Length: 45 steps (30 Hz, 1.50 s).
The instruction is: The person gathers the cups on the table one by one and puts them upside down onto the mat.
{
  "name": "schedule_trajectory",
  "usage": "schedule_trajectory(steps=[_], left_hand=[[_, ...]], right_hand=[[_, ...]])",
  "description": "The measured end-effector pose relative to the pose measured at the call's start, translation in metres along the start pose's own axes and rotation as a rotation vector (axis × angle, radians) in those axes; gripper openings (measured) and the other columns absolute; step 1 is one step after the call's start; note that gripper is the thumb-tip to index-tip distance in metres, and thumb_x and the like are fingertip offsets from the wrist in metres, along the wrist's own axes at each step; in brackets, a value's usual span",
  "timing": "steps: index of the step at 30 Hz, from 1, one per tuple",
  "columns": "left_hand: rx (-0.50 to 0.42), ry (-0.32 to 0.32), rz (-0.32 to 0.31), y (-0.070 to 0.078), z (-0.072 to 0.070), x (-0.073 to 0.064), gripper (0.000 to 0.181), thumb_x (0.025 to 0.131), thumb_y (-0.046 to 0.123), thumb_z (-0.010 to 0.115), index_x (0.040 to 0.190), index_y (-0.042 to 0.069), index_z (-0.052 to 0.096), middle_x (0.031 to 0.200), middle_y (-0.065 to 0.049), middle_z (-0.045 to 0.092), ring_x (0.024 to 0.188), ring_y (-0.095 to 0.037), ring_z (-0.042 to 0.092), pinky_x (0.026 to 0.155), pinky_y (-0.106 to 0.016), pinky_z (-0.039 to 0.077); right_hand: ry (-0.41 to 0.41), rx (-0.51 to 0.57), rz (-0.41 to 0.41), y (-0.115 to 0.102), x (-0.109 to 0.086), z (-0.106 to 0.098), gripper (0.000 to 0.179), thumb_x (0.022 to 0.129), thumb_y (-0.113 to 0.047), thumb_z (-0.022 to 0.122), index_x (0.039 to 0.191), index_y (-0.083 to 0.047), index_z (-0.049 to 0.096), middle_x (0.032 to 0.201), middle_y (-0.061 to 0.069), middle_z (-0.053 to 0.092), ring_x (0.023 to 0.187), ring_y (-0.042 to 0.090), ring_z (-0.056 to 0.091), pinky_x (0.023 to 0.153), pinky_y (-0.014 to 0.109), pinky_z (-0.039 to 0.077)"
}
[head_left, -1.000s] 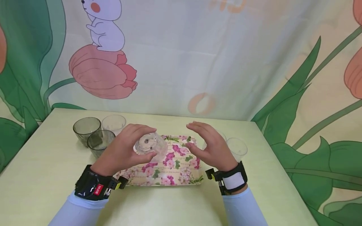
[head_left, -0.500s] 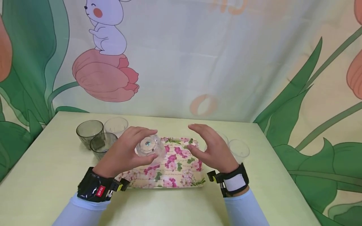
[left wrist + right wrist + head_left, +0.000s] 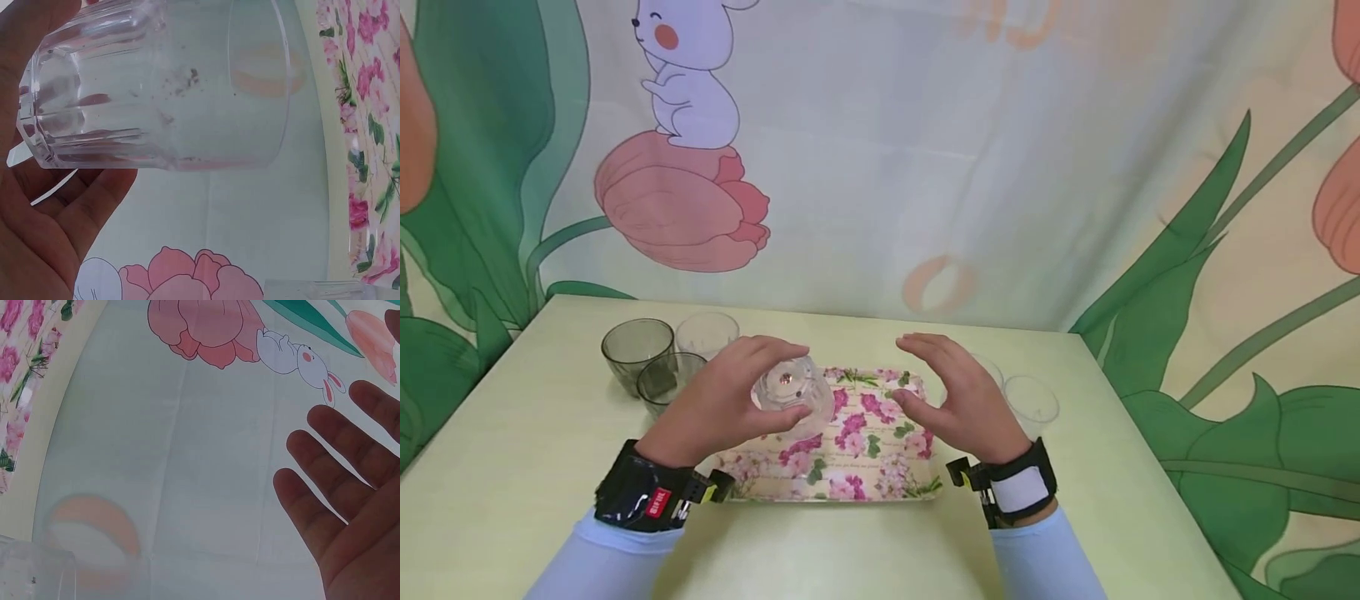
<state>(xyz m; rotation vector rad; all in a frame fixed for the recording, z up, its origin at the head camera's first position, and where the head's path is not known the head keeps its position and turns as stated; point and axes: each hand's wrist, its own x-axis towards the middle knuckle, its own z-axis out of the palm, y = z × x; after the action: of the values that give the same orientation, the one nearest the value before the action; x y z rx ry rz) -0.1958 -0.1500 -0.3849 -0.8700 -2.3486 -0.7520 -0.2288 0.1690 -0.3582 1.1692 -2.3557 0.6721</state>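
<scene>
Clear tumbler (image 3: 797, 398) inverted, base up, above far-left corner of floral tray (image 3: 850, 479). Left hand (image 3: 726, 400) clamped round its base end, thumb one side, fingers opposite; rim sticks out past them. Right hand (image 3: 962, 402) over tray's right edge, fingers spread, apart from tumbler. Two smoky glasses (image 3: 636, 357) toward table's (image 3: 850, 550) far-left corner.

This seems to be a small recording corner, arranged around a pale table (image 3: 820, 550). A printed cloth (image 3: 865, 167) stands behind it and along both sides, showing a cartoon rabbit (image 3: 692, 104), a pink tulip (image 3: 670, 208) and large green leaves (image 3: 1180, 258), in a nursery style. Black wrist straps (image 3: 643, 492) carry small devices. The kind of building cannot be told.
</scene>
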Motion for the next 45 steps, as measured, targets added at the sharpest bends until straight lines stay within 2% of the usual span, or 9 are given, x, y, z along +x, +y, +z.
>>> schedule_trajectory(steps=[4, 13, 26, 37, 45], left_hand=[[-0.004, -0.014, -0.033, -0.001, 0.005, -0.003, 0.063, 0.078, 0.038, 0.085, 0.132, 0.014, 0.063, 0.124, -0.002, 0.066, 0.117, -0.021, 0.059, 0.096, -0.042, 0.054], [0.028, -0.022, -0.052, -0.01, 0.008, -0.001, 0.062, 0.078, 0.037, 0.084, 0.131, 0.011, 0.063, 0.123, -0.005, 0.067, 0.116, -0.025, 0.06, 0.096, -0.044, 0.054], [0.043, -0.086, -0.173, -0.019, 0.015, 0.008, 0.063, 0.085, 0.04, 0.078, 0.135, 0.008, 0.06, 0.129, -0.011, 0.063, 0.122, -0.031, 0.057, 0.102, -0.049, 0.05], [0.076, -0.098, -0.22, -0.028, 0.019, 0.011, 0.06, 0.086, 0.04, 0.077, 0.134, 0.008, 0.06, 0.131, -0.013, 0.063, 0.124, -0.033, 0.056, 0.104, -0.049, 0.048], [0.084, -0.118, -0.296, -0.036, 0.02, 0.011, 0.058, 0.088, 0.037, 0.076, 0.134, 0.006, 0.059, 0.133, -0.016, 0.061, 0.125, -0.036, 0.055, 0.105, -0.052, 0.047]], right_hand=[[-0.013, 0.0, 0.018, 0.0, -0.003, 0.002, 0.057, 0.091, -0.034, 0.071, 0.142, -0.013, 0.055, 0.141, 0.004, 0.057, 0.132, 0.021, 0.053, 0.106, 0.043, 0.049], [-0.015, -0.005, 0.016, 0.001, -0.005, 0.008, 0.054, 0.092, -0.035, 0.07, 0.14, -0.015, 0.057, 0.141, 0.005, 0.057, 0.131, 0.022, 0.053, 0.104, 0.045, 0.05], [-0.041, -0.02, 0.034, 0.0, -0.004, 0.003, 0.05, 0.093, -0.035, 0.069, 0.137, -0.015, 0.059, 0.141, 0.006, 0.056, 0.132, 0.022, 0.053, 0.106, 0.045, 0.049], [-0.047, -0.009, 0.047, 0.001, -0.003, 0.002, 0.05, 0.093, -0.035, 0.07, 0.137, -0.014, 0.06, 0.141, 0.006, 0.056, 0.133, 0.023, 0.052, 0.106, 0.046, 0.048], [-0.042, -0.015, 0.039, 0.004, -0.002, 0.004, 0.049, 0.093, -0.036, 0.069, 0.136, -0.014, 0.06, 0.141, 0.006, 0.056, 0.132, 0.022, 0.053, 0.106, 0.045, 0.049]])
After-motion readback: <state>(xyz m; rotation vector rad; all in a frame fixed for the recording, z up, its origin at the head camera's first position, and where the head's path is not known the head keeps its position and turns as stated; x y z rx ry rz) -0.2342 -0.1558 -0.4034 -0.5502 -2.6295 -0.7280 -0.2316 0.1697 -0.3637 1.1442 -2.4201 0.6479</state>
